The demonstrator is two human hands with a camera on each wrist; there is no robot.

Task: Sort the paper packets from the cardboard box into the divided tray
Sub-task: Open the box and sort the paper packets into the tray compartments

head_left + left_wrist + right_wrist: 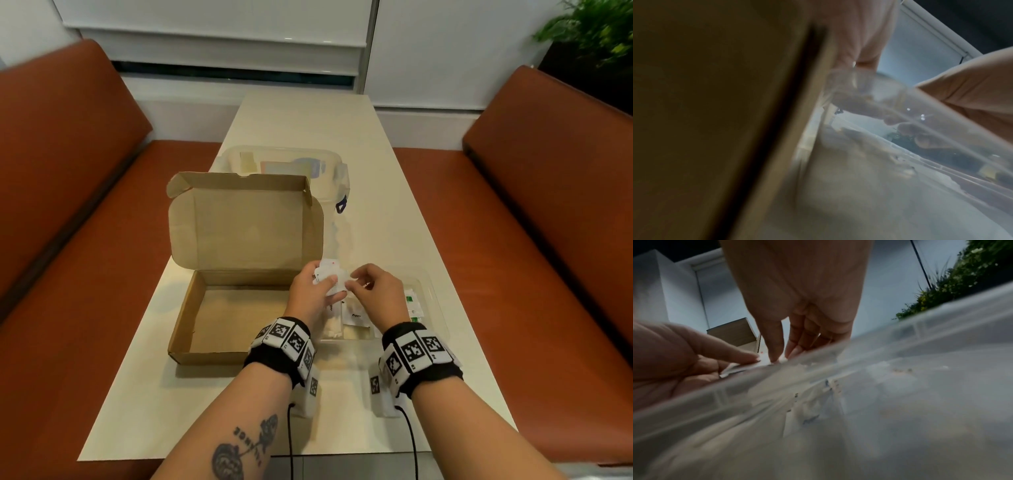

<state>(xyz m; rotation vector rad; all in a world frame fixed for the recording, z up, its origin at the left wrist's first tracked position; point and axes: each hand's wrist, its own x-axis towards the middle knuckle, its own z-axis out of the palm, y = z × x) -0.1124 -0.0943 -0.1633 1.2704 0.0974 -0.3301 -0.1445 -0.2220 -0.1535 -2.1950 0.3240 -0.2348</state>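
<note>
The open cardboard box (236,308) sits on the table's left side, lid up, its floor bare where visible. Over the box's right edge, my left hand (325,275) grips a small stack of white paper packets (331,270). My right hand (352,279) pinches the right edge of one packet in that stack. Below both hands stands the clear divided tray (428,291), holding green-printed and white packets in separate sections. In the right wrist view the right hand's fingertips (774,359) meet the packets (764,361) just above the tray's wall (900,386). The left wrist view is blurred.
A clear lidded plastic container (284,164) stands behind the box. The pale table (308,120) runs away from me between two orange benches (68,205), with a potted plant (596,31) at the far right.
</note>
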